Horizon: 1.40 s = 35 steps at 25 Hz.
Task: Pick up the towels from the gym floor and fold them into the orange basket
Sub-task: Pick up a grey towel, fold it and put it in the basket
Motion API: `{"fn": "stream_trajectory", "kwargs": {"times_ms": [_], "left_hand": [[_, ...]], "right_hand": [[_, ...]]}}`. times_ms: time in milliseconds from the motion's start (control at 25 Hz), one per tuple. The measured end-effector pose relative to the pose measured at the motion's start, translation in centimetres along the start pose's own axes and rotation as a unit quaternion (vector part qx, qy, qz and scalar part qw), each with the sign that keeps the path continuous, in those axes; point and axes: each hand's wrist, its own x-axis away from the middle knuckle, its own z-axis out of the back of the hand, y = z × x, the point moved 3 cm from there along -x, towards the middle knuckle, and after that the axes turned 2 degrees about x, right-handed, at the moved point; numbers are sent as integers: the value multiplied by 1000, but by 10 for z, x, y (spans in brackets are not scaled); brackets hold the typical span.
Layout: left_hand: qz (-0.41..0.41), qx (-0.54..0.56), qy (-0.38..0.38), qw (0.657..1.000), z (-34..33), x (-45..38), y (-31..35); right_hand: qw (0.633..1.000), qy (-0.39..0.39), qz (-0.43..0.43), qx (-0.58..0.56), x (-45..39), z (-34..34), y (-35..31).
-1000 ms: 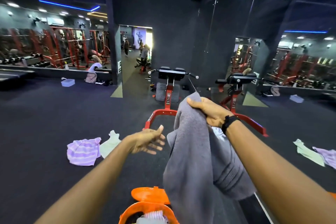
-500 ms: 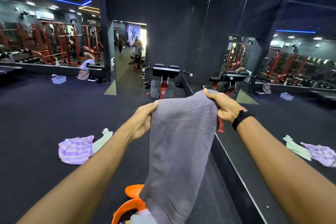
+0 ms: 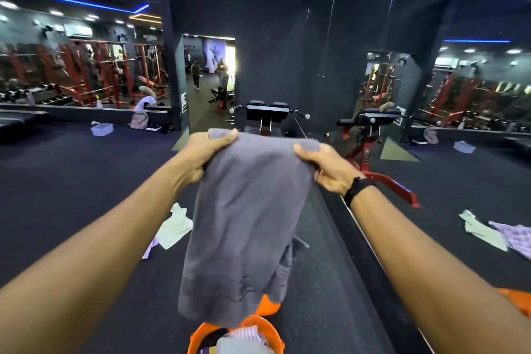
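Grey towel (image 3: 244, 218) hangs in air, held up by both hands: left hand (image 3: 205, 156) & right hand (image 3: 326, 165) each pinch a top corner w/ curled fingers. Orange basket (image 3: 258, 330) is directly below, w/ towels inside.

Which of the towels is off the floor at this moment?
The grey towel: the left hand and the right hand hold it up by its top corners. The pale green towel lies on the floor.
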Motion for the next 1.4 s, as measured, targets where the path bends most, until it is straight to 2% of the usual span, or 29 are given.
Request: {"fn": "stream_trajectory", "kwargs": {"times_ms": [80, 160, 240, 320, 440, 640, 880, 1000, 1080, 1160, 1280, 1360, 1400], "left_hand": [[3, 6, 9, 1000, 10, -1, 7], [-10, 14, 33, 999, 24, -2, 8], [-17, 43, 17, 999, 33, 0, 7], [-27, 43, -10, 999, 39, 2, 6], [-41, 56, 25, 997, 45, 2, 10], [-50, 74, 45, 995, 37, 2, 6], [-78, 52, 90, 991, 39, 1, 9], [-104, 6, 73, 992, 40, 2, 6], [-145, -128, 92, 977, 45, 2, 4], [-184, -294, 119, 930, 45, 2, 3], [-193, -402, 118, 887, 39, 2, -4], [-161, -449, 88, 875, 35, 0, -16], [-128, -475, 46, 870, 33, 1, -20]], "right_hand": [[1000, -9, -5, 17, -1, -7, -11], [994, -6, -29, 107, -4, -11, -15], [996, 28, 0, 83, -11, -9, -19], [1000, 5, 18, 17, -16, -7, -27], [997, -34, 15, 70, -20, -9, -32], [996, 60, 61, 39, -29, 3, -33], [991, 73, 41, 100, -29, 10, -28], [993, 46, 59, 87, -19, 12, -29], [987, 62, 88, 123, -17, 17, -24], [951, 122, 119, 258, -18, 26, -20], [853, 180, 154, 465, -19, 33, -15], [804, 173, 136, 553, -16, 32, -4], [787, 142, 111, 590, -15, 34, 2]]}}
